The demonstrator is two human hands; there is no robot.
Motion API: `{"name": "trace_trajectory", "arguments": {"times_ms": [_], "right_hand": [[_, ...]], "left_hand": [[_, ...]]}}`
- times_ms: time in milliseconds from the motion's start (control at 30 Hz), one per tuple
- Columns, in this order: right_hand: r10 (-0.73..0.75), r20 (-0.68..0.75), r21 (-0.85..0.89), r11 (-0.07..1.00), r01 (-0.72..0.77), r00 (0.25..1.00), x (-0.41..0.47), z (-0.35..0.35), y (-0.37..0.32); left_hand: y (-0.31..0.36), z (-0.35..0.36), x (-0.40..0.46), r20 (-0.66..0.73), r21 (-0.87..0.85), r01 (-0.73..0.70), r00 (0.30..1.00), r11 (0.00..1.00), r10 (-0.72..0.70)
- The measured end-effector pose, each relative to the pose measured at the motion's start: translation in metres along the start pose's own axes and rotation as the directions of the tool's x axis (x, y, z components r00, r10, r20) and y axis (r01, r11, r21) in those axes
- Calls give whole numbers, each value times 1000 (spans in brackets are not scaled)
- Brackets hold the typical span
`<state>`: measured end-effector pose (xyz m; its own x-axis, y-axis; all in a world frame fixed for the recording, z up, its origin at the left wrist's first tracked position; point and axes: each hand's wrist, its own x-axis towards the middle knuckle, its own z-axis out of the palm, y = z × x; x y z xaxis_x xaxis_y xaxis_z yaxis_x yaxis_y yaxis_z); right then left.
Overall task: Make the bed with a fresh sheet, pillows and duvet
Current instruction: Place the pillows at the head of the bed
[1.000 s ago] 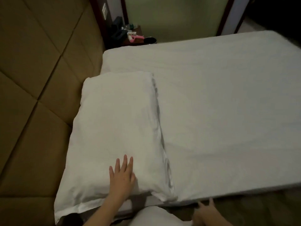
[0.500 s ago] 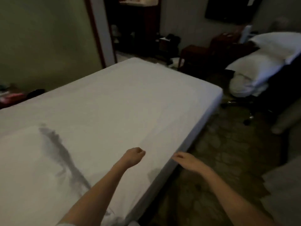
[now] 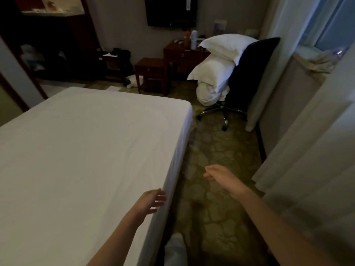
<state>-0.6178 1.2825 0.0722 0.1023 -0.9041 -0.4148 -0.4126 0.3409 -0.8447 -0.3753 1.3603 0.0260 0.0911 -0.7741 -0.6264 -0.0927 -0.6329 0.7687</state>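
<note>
Bed (image 3: 76,150) wears a smooth sheet; left hand (image 3: 149,201), fingers spread, hovers at its right edge; right hand (image 3: 221,177), relaxed, holds nothing.

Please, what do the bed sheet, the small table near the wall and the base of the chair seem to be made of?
Bed sheet: seemingly woven white cloth, matte, with soft creases and a tight fold over the mattress edge.
Small table: probably wood or wood veneer, reddish-brown with a slight sheen; a drawer front shows.
Chair base: likely polished metal, since its spokes give bright reflections.
</note>
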Motion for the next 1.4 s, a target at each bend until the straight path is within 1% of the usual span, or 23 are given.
{"name": "trace_trajectory", "arguments": {"times_ms": [133, 200, 267, 300, 367, 400, 467, 533, 600, 700, 800, 900, 1000, 1100, 1233, 1333, 1400], "right_hand": [[32, 0, 77, 997, -32, 999, 65, -8, -26], [42, -35, 114, 993, -38, 999, 97, -13, -41], [78, -41, 111, 991, -73, 996, 130, -18, -48], [111, -35, 111, 988, -106, 993, 144, -19, -48], [132, -60, 145, 982, -122, 989, 173, -24, -44], [160, -76, 173, 974, -145, 984, 185, -25, -44], [266, -91, 196, 950, -245, 960, 201, -27, -39], [339, -107, 206, 927, -312, 935, 221, -30, -32], [392, -74, 233, 901, -366, 917, 252, -38, -26], [452, -28, 276, 861, -427, 892, 311, -64, -31], [429, -73, 305, 869, -389, 900, 380, -101, -54], [393, -37, 290, 884, -366, 919, 440, -144, -93], [282, -50, 247, 933, -262, 958, 504, -192, -142], [212, -56, 271, 944, -189, 976, 562, -228, -194], [110, -87, 266, 960, -84, 990, 651, -262, -241], [104, -113, 291, 954, -67, 988, 724, -276, -263], [108, -116, 300, 951, -69, 987, 769, -283, -275]], "left_hand": [[28, -7, 60, 19, 16, 44, 999, 999, -45], [56, -13, 90, 18, 25, 17, 1000, 1000, -18], [89, -17, 123, 8, 25, -3, 1000, 1000, 3], [105, -19, 137, 20, 33, -13, 1000, 999, 12], [141, -17, 167, 62, 42, -48, 997, 998, 46], [161, -15, 182, 67, 35, -63, 996, 997, 60], [200, -7, 209, 68, 25, -59, 996, 998, 57], [241, 5, 235, 105, 28, -87, 991, 996, 84], [282, 18, 267, 139, 52, -129, 983, 990, 121], [341, 38, 319, 130, 91, -181, 977, 979, 169], [391, 58, 372, 112, 111, -204, 975, 973, 192], [430, 73, 422, 98, 90, -178, 981, 980, 169], [458, 85, 466, 112, 85, -185, 978, 979, 175], [477, 90, 503, 96, 69, -116, 989, 991, 110], [498, 93, 565, 83, -2, -11, 996, 1000, 11], [522, 96, 627, 86, -20, 42, 996, 999, -40], [550, 99, 669, 99, -11, 32, 995, 999, -30]]}}
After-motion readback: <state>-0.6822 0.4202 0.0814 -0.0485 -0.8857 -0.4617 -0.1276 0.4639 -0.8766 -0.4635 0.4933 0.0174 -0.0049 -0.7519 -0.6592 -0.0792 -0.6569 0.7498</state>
